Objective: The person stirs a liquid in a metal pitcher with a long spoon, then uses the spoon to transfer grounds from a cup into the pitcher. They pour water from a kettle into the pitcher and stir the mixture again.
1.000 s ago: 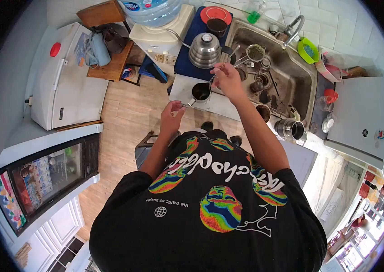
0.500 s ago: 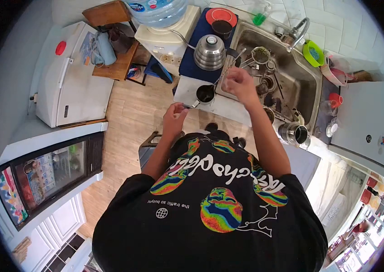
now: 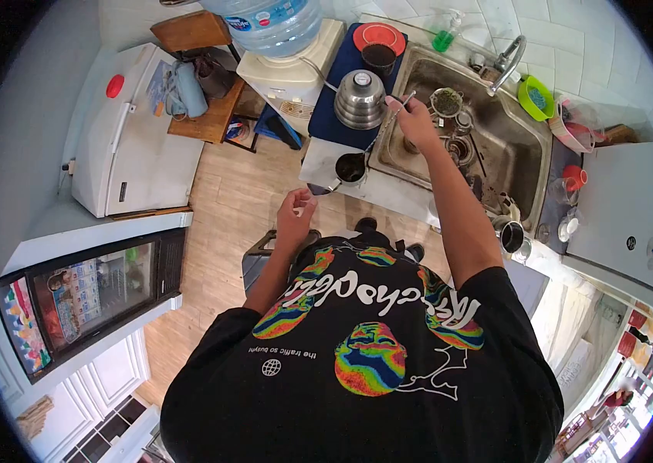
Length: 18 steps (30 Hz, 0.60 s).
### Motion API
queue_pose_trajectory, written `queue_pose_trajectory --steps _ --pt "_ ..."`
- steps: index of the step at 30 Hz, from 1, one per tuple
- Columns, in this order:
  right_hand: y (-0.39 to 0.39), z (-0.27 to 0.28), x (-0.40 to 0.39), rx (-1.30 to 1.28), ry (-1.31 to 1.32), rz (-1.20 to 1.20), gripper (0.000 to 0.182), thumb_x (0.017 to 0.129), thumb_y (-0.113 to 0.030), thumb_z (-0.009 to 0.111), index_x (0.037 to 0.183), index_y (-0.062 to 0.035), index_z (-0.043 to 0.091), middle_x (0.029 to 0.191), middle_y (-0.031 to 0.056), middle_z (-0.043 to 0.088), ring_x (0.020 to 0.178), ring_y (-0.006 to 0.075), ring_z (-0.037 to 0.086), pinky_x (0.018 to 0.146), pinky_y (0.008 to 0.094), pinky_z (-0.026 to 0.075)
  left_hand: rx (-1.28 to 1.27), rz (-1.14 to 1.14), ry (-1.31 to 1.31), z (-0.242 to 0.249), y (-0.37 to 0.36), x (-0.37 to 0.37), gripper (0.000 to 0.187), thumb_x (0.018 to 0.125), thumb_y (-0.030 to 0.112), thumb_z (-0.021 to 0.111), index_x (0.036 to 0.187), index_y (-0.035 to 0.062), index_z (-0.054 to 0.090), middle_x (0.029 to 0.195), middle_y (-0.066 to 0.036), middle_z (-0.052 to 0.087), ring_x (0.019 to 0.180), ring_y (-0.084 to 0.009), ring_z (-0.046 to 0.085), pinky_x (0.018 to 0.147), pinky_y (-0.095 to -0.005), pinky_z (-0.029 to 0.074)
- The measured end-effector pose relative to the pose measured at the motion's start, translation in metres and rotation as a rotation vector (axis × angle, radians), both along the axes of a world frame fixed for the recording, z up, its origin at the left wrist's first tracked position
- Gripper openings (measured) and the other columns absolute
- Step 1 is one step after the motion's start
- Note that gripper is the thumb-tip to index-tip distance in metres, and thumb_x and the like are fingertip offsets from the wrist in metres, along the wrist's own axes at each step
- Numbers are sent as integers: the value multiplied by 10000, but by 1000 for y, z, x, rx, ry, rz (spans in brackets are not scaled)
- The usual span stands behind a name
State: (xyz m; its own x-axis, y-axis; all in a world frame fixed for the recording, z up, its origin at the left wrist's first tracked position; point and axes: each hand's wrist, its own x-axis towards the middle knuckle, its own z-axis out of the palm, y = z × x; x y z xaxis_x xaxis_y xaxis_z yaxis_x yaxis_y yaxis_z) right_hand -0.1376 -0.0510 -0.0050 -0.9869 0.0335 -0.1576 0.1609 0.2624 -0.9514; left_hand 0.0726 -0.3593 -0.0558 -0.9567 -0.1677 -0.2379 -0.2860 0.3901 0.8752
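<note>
My right hand (image 3: 416,123) is closed, in a pinch, on a thin metal stirring spoon (image 3: 380,136) beside the steel kettle (image 3: 360,100). The spoon slants down towards a small metal pitcher (image 3: 350,167) with dark contents, on the counter's front edge. My left hand (image 3: 296,213) is just left of the pitcher's handle, fingers loosely curled and apart, with nothing visible in them. The kettle stands on a dark blue mat (image 3: 326,116), near a dark cup (image 3: 378,58) and a red plate (image 3: 380,35).
The metal sink (image 3: 508,131) holds a strainer (image 3: 446,100) and several small vessels. A faucet (image 3: 508,63) and a green bowl (image 3: 534,96) stand behind it. A water dispenser (image 3: 294,73) is left of the mat. A glass-fronted appliance (image 3: 95,289) stands at the left.
My right hand has moved slightly up and closed on the spoon. My left hand has shifted slightly down, away from the pitcher. The view has shifted a little.
</note>
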Motion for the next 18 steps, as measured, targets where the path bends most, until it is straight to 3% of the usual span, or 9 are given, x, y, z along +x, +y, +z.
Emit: queue_pose_trajectory --steps 4,7,8,11,14,18 --pt "-5 -10 -3 -67 -62 5 389 952 -406 751 894 -26 689 757 -34 565 687 85 476 633 278 392 -20 39 -2 3 -7 11 390 936 224 744 1278 74 631 1122 -69 711 954 -164 677 848 -359 508" --pt "-7 0 5 -109 -96 -48 426 946 -375 749 908 48 717 717 -6 571 689 104 500 635 326 425 10 61 -12 1 -10 20 409 930 217 749 1290 67 625 1125 -77 706 949 -165 675 831 -344 511" --pt "-9 0 6 -101 -60 -74 420 945 -361 747 824 37 697 674 -32 544 645 91 474 592 312 396 22 63 -20 1 -11 21 416 927 214 751 1294 65 623 1125 -79 705 947 -165 675 824 -340 512" --pt "-6 -11 5 -115 -15 -79 400 941 -337 753 754 4 659 660 -51 521 624 76 447 559 304 359 -10 71 -16 -3 -12 24 433 918 208 760 1300 58 619 1124 -80 704 937 -163 674 806 -343 518" --pt "-1 -8 17 -214 -29 -72 319 950 -319 754 772 -73 659 647 -96 468 585 45 380 544 274 301 -15 76 -20 -3 -8 26 446 915 205 763 1307 55 615 1123 -82 706 925 -163 673 805 -341 516" --pt "9 -3 30 -283 -38 -141 295 965 -290 736 769 -85 653 635 -107 446 572 29 365 526 263 283 16 57 0 -8 -4 23 450 907 170 754 1318 62 608 1188 -88 685 951 -169 665 820 -336 506"
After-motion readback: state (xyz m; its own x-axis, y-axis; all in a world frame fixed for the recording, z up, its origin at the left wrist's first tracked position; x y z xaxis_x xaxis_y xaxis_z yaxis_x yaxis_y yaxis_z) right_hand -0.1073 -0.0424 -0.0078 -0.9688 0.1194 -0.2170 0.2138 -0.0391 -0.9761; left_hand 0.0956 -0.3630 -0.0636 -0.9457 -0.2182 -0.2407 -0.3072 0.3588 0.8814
